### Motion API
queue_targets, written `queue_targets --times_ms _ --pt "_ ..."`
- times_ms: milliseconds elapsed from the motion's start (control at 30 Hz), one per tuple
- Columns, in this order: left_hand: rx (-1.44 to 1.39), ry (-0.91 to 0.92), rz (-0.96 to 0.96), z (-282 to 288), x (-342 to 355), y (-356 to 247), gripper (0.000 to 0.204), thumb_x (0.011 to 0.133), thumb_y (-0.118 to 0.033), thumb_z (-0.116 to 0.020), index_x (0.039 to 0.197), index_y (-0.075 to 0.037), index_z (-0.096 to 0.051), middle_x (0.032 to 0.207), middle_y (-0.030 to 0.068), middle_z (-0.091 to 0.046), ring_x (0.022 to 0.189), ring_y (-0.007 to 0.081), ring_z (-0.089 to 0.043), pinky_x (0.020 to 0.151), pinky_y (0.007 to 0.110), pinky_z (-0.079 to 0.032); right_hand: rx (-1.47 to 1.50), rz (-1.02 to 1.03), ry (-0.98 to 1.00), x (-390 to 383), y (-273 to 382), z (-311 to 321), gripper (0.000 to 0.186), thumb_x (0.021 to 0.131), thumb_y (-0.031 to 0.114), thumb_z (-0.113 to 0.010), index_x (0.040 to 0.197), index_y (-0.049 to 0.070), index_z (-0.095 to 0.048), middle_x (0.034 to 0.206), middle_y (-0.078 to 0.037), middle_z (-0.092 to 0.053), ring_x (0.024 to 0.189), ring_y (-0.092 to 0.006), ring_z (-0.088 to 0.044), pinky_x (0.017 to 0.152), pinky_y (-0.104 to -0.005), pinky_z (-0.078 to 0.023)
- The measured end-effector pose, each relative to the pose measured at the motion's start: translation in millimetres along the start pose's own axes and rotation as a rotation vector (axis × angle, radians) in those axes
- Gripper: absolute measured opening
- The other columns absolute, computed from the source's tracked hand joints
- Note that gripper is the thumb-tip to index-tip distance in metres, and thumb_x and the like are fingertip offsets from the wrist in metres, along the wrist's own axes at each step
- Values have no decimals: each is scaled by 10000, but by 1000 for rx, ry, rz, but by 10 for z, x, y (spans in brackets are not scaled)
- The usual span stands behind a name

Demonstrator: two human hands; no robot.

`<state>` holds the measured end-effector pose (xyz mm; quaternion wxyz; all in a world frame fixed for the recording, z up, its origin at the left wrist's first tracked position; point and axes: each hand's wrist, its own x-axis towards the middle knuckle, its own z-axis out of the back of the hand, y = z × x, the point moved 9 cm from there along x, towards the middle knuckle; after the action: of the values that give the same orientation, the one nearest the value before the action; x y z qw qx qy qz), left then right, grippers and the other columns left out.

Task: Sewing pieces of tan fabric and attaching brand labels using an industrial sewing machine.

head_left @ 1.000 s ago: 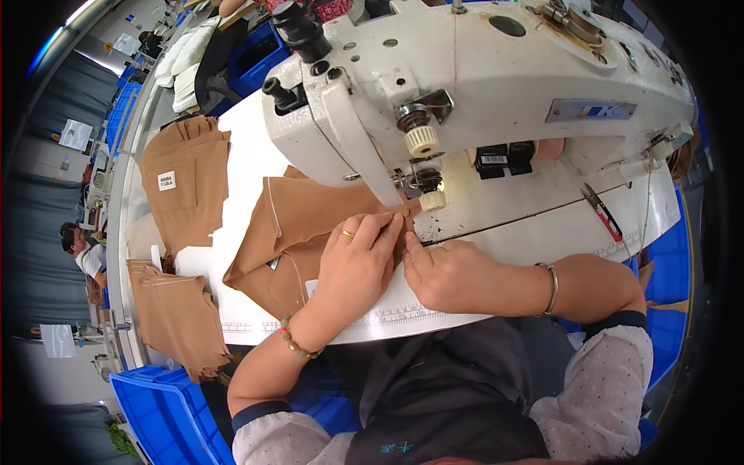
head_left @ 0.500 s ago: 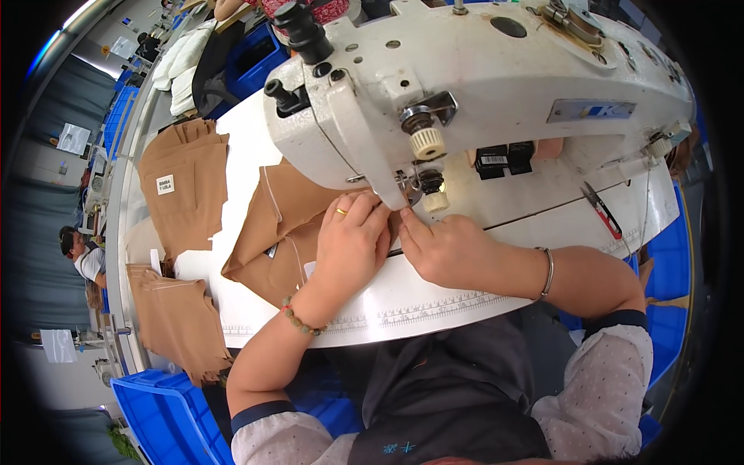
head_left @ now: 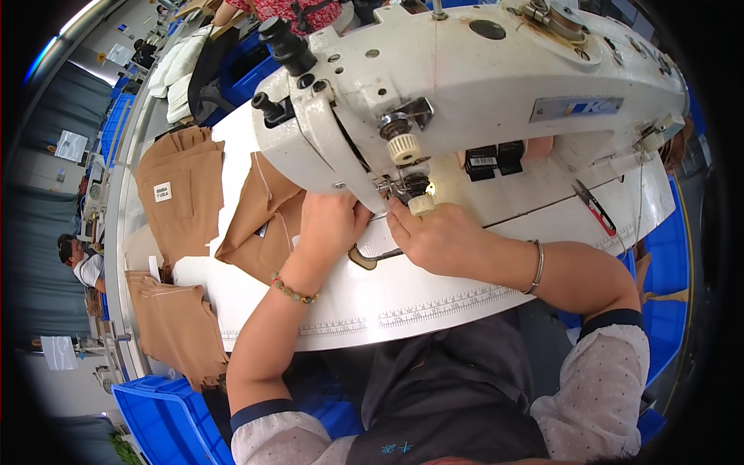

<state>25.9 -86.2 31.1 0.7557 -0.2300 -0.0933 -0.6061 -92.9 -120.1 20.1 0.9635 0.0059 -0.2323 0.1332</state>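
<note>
At the white sewing machine [head_left: 480, 85], both my hands work close under the needle area. My left hand [head_left: 332, 225] is curled at the edge of a brown fabric piece [head_left: 260, 225]; the fabric runs up against it. Its fingertips are partly hidden by the machine head. My right hand [head_left: 438, 236] has thumb and index finger drawn together beside the presser foot area [head_left: 397, 186]. Whatever lies in that pinch is too small to make out. Just in front of the hands, a dark-edged opening [head_left: 363, 259] shows in the white table.
Stacks of brown fabric pieces [head_left: 180, 186] [head_left: 177, 325] lie at the left. Red-handled thread snips [head_left: 597, 211] rest at the right, and a black box [head_left: 482, 162] stands behind the needle. Blue crates [head_left: 167, 418] flank the table. Other people sit farther off.
My left hand has shifted slightly left and away from me, its fingers deeper behind the machine head. Brown fabric no longer shows between my hands, and the table opening has come into sight.
</note>
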Motion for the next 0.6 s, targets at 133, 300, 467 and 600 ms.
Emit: queue_targets --times_ms 133,300,467,600 --pt "-12 -36 -17 16 15 -36 246 722 -38 -681 948 -76 -770 850 146 -691 772 371 -646 698 455 -530 -23 -1 25 -7 10 -9 330 781 116 -625 1045 -63 -711 1145 -306 -694 512 -138 -620 449 -266 -466" --pt "1 -92 -81 68 16 -75 110 788 -88 -726 726 -26 -660 634 133 -622 561 335 -615 530 428 -481 -33 13 36 -6 20 -9 351 783 120 -625 1069 -65 -711 1153 -295 -695 529 -145 -633 458 -266 -476" --pt "14 -6 46 -15 15 -20 31 737 -63 -681 748 -39 -697 761 132 -665 754 350 -628 703 452 -514 11 -17 63 -28 -17 -38 333 786 107 -626 1059 -63 -713 1129 -240 -713 595 -180 -662 496 -285 -513" --pt "72 -78 30 62 -28 -47 41 773 -80 -690 747 -51 -700 803 92 -671 819 316 -629 737 437 -523 -6 -10 -2 -21 11 9 321 782 106 -633 1044 -59 -717 1120 -220 -718 624 -193 -673 512 -290 -526"
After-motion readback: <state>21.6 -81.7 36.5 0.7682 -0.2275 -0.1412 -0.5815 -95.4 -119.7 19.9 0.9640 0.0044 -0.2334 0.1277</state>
